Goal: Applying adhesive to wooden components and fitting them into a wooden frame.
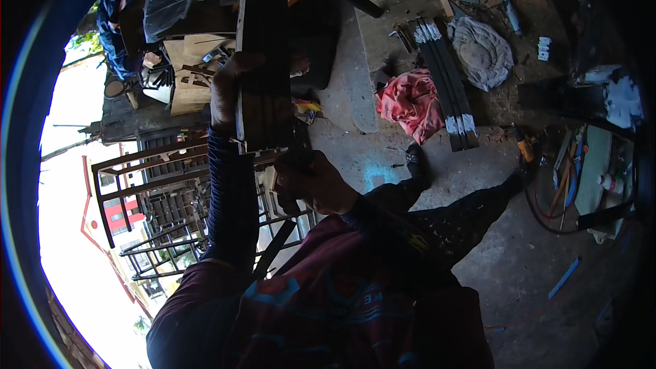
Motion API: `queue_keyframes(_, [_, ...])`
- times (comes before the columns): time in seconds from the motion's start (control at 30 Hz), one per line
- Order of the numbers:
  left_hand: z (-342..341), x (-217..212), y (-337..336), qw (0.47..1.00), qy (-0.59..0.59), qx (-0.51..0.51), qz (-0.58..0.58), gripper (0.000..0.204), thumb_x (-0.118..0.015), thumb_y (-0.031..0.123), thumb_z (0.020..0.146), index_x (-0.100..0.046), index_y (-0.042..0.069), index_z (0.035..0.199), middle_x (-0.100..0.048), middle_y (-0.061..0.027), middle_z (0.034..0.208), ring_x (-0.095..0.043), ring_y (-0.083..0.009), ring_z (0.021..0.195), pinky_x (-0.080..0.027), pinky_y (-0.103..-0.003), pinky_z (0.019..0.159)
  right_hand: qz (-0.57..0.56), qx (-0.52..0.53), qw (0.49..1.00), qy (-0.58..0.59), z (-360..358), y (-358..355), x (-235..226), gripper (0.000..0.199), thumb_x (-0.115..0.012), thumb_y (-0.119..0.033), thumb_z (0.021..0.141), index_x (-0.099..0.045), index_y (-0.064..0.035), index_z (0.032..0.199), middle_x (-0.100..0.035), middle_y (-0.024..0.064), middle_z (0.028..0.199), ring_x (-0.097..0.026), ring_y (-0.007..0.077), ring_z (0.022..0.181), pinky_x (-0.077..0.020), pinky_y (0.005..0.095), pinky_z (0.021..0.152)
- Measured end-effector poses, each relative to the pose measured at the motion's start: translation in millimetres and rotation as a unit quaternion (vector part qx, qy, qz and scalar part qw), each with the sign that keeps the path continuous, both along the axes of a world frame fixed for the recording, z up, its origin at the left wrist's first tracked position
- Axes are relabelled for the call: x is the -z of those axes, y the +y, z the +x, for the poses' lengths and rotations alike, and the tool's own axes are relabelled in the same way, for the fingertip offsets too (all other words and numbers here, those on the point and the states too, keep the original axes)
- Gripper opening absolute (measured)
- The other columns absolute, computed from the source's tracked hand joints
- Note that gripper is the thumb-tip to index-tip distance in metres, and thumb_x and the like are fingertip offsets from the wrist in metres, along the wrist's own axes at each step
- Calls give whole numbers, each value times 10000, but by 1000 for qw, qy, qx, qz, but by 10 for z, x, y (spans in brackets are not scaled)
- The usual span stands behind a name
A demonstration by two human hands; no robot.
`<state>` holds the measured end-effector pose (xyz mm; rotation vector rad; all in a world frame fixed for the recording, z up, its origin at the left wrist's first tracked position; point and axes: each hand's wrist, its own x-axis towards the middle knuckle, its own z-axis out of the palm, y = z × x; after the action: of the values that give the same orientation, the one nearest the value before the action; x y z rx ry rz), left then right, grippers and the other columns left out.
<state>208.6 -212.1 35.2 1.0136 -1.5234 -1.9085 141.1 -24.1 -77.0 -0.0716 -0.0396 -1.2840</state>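
The left hand [229, 89] grips the left edge of a dark slatted panel [265, 55], which stands upright in the middle of the scene and runs up to the top of the picture; its fingers are wrapped around that edge. The right hand [311, 181] closes on the panel's near end, fingers curled tight around something dark there, though what it is cannot be told. Just left of the panel lie pale wooden boards [188, 75] with small tools on them, and below these a stack of dark metal frames [157, 191] crowds the near left. To the right the concrete floor [519, 266] is open and mostly bare. Farther right lie a pink cloth [410, 99], a bundle of black bars [447, 85] with white-wrapped ends and a grey cloth [482, 51].
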Motion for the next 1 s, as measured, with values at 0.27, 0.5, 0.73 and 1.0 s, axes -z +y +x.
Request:
queue_keyframes(0.27, [-487, -243, 267, 971, -195, -116, -80, 385, -671, 322, 875, -643, 23, 1115, -649, -127, 1028, -611, -225, 931, -540, -346, 834, -287, -109, 789, -532, 343, -67, 174, 291, -643, -166, 934, -560, -13, 1167, -570, 54, 648, -499, 194, 394, -409, 309, 371])
queue_keyframes(0.5, [-263, -133, 204, 991, 55, 123, -25, 540, -682, 453, 904, -596, 45, 1248, -613, -274, 1310, -604, -370, 1200, -490, -483, 1029, -6, -19, 913, 407, -506, 177, 377, 306, -549, -314, 1058, -617, -20, 1110, -677, 27, 817, -557, 85, 568, -443, 266, 511])
queue_keyframes(0.73, [-392, -244, 237, 995, -9, 88, 48, 475, -626, 327, 917, -575, 21, 1276, -625, -260, 1292, -611, -356, 1185, -473, -461, 1050, 2, 144, 830, 539, -439, 331, 153, 228, -592, -207, 1026, -590, -6, 1134, -604, 41, 731, -557, 125, 574, -462, 303, 546])
queue_keyframes(1.0, [-219, -177, 82, 994, -84, 66, -20, 442, -587, 311, 936, -576, 16, 1265, -624, -273, 1263, -616, -349, 1168, -486, -451, 1031, 5, 196, 866, 460, -213, 292, -136, 322, -592, -248, 1027, -493, -9, 1219, -577, 46, 731, -584, 155, 681, -470, 331, 605])
